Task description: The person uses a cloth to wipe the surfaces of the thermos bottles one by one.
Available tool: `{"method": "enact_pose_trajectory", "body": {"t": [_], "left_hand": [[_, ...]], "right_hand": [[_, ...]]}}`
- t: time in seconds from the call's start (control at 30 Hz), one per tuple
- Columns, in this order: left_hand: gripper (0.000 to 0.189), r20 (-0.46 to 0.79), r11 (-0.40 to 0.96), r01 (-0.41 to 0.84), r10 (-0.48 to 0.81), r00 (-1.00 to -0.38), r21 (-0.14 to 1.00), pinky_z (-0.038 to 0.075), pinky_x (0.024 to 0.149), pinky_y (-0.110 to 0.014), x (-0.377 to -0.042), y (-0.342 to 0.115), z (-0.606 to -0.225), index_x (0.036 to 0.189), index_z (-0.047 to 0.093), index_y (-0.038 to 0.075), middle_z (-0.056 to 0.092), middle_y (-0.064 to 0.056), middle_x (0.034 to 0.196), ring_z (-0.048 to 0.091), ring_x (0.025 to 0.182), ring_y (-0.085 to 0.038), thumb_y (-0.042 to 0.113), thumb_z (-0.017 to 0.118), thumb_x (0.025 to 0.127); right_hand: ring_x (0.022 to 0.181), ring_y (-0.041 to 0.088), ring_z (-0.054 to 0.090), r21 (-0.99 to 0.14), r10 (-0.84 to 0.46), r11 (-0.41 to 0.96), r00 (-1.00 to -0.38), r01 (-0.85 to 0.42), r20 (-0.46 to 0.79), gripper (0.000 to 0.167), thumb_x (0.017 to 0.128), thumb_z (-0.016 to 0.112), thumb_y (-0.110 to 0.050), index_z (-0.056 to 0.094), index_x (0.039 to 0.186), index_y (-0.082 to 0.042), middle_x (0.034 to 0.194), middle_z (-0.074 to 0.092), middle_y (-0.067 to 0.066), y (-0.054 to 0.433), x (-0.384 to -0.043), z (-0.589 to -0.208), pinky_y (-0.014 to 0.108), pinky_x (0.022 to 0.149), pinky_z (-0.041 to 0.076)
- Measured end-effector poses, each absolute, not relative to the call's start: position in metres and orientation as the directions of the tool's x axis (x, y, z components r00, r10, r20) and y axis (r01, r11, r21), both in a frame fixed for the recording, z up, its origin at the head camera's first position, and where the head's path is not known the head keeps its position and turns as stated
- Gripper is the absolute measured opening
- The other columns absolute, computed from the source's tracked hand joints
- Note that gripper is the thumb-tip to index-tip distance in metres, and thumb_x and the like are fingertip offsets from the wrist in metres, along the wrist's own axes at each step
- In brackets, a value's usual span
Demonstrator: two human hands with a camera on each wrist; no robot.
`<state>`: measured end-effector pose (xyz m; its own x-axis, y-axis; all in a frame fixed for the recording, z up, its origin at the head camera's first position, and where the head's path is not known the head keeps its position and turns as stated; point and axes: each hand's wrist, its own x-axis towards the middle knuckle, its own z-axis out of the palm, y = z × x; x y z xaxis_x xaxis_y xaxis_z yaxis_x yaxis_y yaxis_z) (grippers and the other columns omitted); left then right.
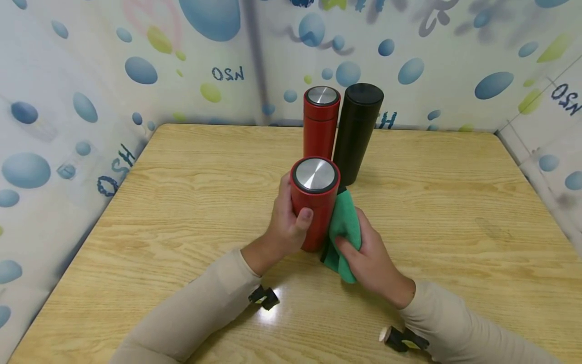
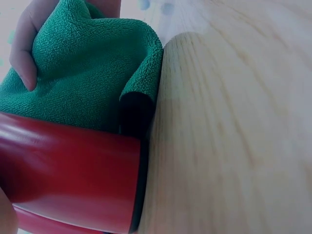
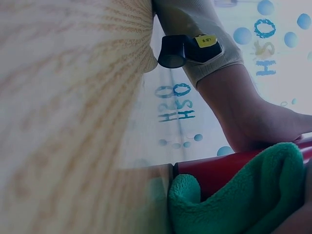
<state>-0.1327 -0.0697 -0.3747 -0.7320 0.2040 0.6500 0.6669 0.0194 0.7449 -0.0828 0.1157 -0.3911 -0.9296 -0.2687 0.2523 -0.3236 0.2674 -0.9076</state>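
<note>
A red thermos bottle with a steel-topped lid stands upright at the middle of the table, its dark-rimmed base at the wood in the left wrist view. My left hand grips it from the left, thumb across the front. On the other side my right hand holds a green terry cloth with black edging against the bottle's wall. The bunched cloth hides part of the right fingers in the left wrist view. Red wall also shows behind the cloth in the right wrist view.
Just behind stand a second red thermos bottle and a taller-looking black bottle, close together. The wooden table reaches back to a wall patterned with blue and green spots. Small black cameras sit at both sleeves.
</note>
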Motion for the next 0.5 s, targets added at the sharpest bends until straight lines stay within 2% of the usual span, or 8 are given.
{"method": "enact_pose_trajectory", "body": {"t": [0.5], "left_hand": [[0.092, 0.646, 0.022, 0.663, 0.206, -0.735, 0.748, 0.053, 0.101, -0.041, -0.1327, -0.0702, -0.3752, 0.141, 0.026, -0.006, 0.052, -0.026, 0.131, 0.054, 0.12, -0.032, 0.071, 0.043, 0.094]], "right_hand": [[0.106, 0.016, 0.06, -0.917, -0.296, 0.257, -0.928, -0.304, 0.225, 0.057, 0.094, 0.056, 0.001, 0.04, 0.147, -0.013, 0.127, 0.062, 0.007, 0.1156, -0.0827, -0.3894, 0.027, 0.092, 0.053]]}}
